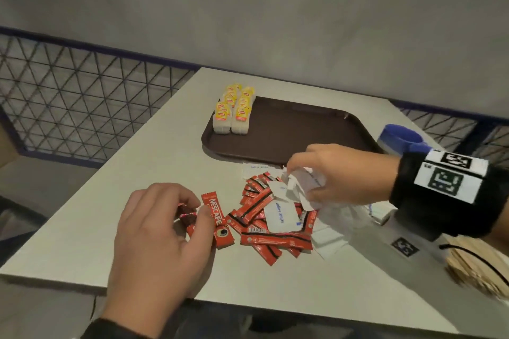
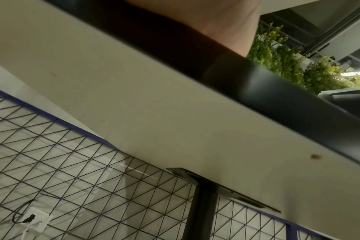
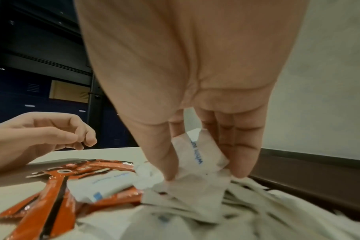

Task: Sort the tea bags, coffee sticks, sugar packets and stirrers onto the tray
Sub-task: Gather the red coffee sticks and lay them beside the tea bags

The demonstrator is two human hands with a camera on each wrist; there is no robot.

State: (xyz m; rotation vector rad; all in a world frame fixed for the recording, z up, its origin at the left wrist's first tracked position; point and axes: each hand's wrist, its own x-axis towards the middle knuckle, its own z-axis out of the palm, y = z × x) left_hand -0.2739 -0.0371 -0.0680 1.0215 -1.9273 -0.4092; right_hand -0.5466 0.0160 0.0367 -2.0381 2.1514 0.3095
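Pale table [image 1: 154,151] beside mesh fencing. Yellow tea bags [image 1: 234,110] already stacked on brown tray [image 1: 297,132]. Right hand [image 1: 327,173] pinching bunched sugar packets [image 3: 197,155]; left hand [image 1: 157,231] pinching coffee sticks [image 1: 190,215], likely separating kinds.

A chunky black wrist strap [image 1: 440,195] is worn on the right arm, with black-and-white square marker tags [image 1: 446,181] stuck on top. A dark sleeve cuff [image 1: 110,329] is seen on the left.

The left hand [image 1: 157,231] is held palm-down, fingers curled, pinching coffee sticks [image 1: 192,215]. Sugar packets [image 3: 197,155] are pinched by the downward-pointing right hand [image 1: 330,173].
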